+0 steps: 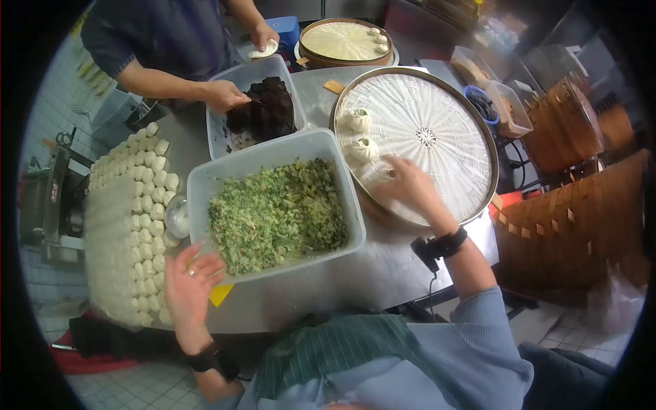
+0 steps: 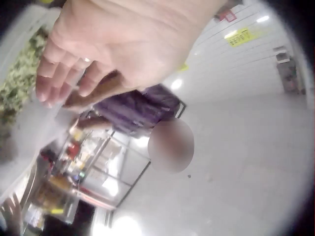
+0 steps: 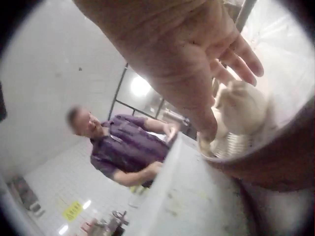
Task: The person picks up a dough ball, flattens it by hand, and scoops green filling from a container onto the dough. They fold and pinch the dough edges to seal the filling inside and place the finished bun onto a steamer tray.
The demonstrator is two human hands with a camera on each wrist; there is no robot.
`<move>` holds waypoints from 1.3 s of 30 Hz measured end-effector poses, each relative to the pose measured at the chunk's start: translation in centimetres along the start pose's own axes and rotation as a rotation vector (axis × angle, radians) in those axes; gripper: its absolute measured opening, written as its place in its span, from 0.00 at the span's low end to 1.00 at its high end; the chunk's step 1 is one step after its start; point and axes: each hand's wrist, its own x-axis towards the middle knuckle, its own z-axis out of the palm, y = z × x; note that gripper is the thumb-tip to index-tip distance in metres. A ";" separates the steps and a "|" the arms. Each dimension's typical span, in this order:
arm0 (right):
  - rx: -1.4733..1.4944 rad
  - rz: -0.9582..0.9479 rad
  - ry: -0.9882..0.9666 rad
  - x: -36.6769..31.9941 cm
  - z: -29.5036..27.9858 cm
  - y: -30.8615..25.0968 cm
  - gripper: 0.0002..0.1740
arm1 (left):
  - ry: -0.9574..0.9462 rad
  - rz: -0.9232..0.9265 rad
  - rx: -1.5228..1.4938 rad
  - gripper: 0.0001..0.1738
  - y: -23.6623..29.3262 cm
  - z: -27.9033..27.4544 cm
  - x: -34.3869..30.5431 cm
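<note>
My right hand (image 1: 410, 188) reaches over the front left of a large round woven steamer tray (image 1: 444, 171), blurred in the head view. Its fingers are spread and hold nothing. Beside the fingers sits a pleated bun (image 1: 364, 149), large in the right wrist view; a second bun (image 1: 359, 120) lies farther back. My left hand (image 1: 195, 280) is palm up with relaxed fingers, nothing in it, at the left front corner of a clear plastic tub (image 1: 301, 268). Chopped green vegetable filling (image 1: 273, 212) fills much of this tub.
Rows of dough pieces (image 1: 147, 225), partly under plastic, cover the table's left, near a metal bowl (image 1: 179, 215). Across the table, a person (image 1: 164, 48) holds a dough wrapper (image 1: 263, 49) and works at dark filling (image 1: 270, 106). Another steamer (image 1: 345, 42) stands behind; stacked steamers (image 1: 567, 126) stand right.
</note>
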 end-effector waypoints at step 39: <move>-0.441 -0.544 -0.234 2.6 35.4 -46.4 0.19 | 0.567 -0.014 -0.033 0.14 -5.4 -28.9 -10.7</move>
